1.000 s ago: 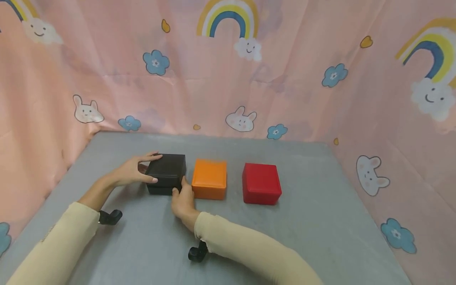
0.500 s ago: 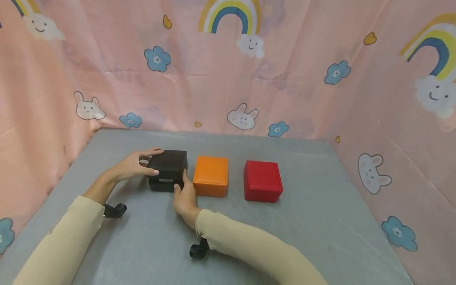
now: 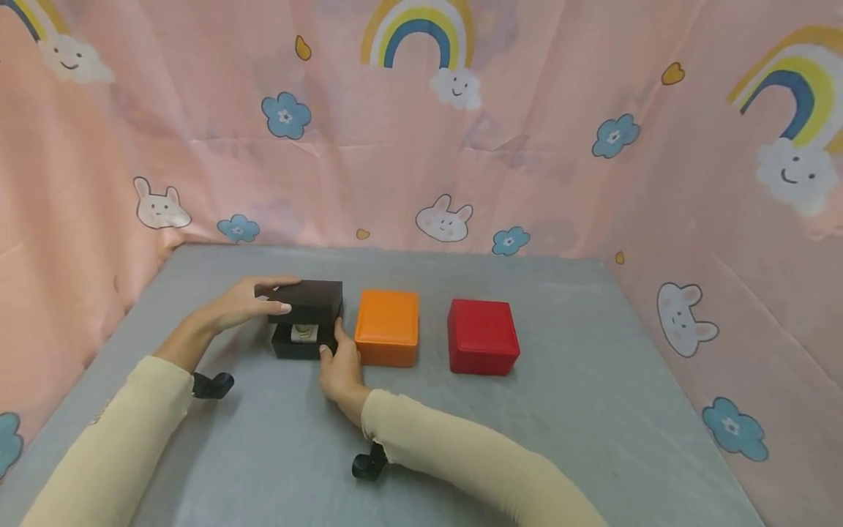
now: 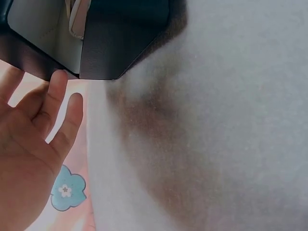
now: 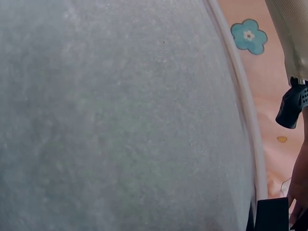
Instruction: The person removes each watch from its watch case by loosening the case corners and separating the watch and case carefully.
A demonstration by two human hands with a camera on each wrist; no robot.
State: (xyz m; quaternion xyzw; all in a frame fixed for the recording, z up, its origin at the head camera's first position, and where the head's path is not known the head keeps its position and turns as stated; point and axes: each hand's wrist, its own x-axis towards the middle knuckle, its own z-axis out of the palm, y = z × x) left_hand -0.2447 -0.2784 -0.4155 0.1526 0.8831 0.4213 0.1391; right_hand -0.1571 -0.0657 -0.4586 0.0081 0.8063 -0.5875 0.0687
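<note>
We would call the black box partly opened: its lid (image 3: pixel 315 298) is tilted up at the front, well short of swung right back. Our left hand (image 3: pixel 246 301) grips that lid, thumb on its front edge and a finger reaching over the top. Below the left thumb, the gap bares a pale cushion (image 3: pixel 304 334) in the base (image 3: pixel 288 348). Our right hand (image 3: pixel 342 372) holds the base at its near right corner, thumb in front and a finger along the side. Just right of those fingers sits the orange box (image 3: pixel 386 322), and farther right, well apart from them, the red box (image 3: pixel 484 333); both look closed, so any opening there is undone. We cannot tell whether the right knuckles touch the orange box. Left fingers behind the lid are hidden from above, and the left wrist view cuts off much of the box. The right wrist view shows mostly table (image 5: pixel 134 115), without our right fingers. Whether anything is wrapped round the cushion, we cannot make out.
</note>
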